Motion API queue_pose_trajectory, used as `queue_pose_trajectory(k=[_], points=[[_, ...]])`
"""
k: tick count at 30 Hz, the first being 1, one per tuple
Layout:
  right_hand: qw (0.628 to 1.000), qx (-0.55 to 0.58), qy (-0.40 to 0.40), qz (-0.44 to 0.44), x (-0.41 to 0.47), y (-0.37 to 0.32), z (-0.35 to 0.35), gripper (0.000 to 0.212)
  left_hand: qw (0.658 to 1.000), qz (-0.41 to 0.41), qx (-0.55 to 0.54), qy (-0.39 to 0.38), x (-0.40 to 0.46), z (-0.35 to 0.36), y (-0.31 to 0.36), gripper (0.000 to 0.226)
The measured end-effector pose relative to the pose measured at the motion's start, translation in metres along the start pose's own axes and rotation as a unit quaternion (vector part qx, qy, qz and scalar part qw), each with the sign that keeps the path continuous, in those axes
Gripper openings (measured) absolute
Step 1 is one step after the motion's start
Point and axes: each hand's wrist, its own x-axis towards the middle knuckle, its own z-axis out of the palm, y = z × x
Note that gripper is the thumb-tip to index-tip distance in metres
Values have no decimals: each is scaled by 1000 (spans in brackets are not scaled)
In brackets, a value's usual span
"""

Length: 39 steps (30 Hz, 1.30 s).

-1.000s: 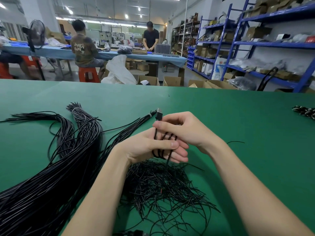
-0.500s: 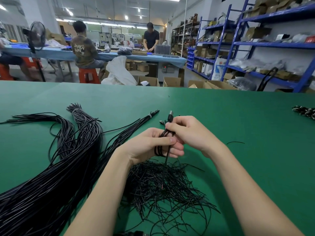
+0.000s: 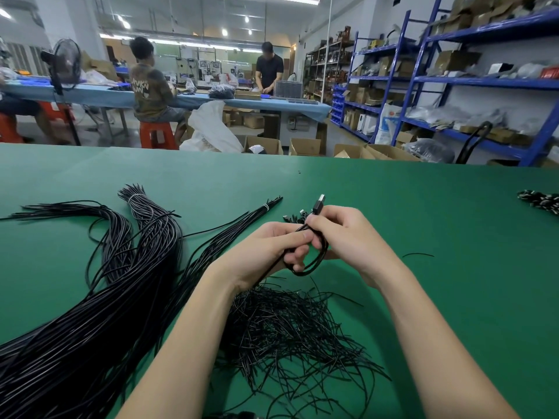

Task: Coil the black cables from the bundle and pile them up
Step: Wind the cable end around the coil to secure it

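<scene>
A thick bundle of long black cables (image 3: 90, 313) sprawls over the left of the green table (image 3: 453, 267), tied in places with white bands. Both hands meet at the table's middle around one black USB cable (image 3: 314, 261) wound into a small coil. My left hand (image 3: 272, 249) pinches the coil's loops between thumb and fingers. My right hand (image 3: 348, 237) grips the cable just below its USB plug (image 3: 319, 203), which sticks up past the fingers. A few plug ends (image 3: 295, 217) lie just behind the hands.
A loose heap of thin black tie wires (image 3: 287, 334) lies under my forearms. A small black-and-white bundle (image 3: 541, 202) sits at the right edge. One stray wire (image 3: 417, 254) lies right of my hand. Beyond the table are people, boxes and blue shelves.
The coil's loops have been gathered tighter between my hands. My right hand has slid along the cable toward the plug, which has shifted to the right and tilted.
</scene>
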Motion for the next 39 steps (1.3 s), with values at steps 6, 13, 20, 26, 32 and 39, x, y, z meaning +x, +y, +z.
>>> queue_pose_trajectory(k=[6, 13, 20, 26, 32, 39], points=[[996, -21, 74, -42, 3, 6, 6, 31, 999, 8, -22, 29, 7, 9, -5, 27], [993, 34, 84, -72, 1, 14, 4, 17, 994, 15, -12, 111, 13, 11, -11, 29], [974, 62, 194, -99, -4, 27, 19, 15, 988, 0, -50, 144, 15, 19, -12, 38], [970, 29, 216, -107, -5, 28, 25, 17, 986, -4, -36, 162, 17, 19, -17, 38], [985, 132, 95, 48, 2, 17, 9, 28, 987, -31, 50, 149, 17, 18, -16, 34], [983, 162, 62, 60, 15, 9, 6, 13, 991, -65, 26, 117, 14, 19, -12, 47]])
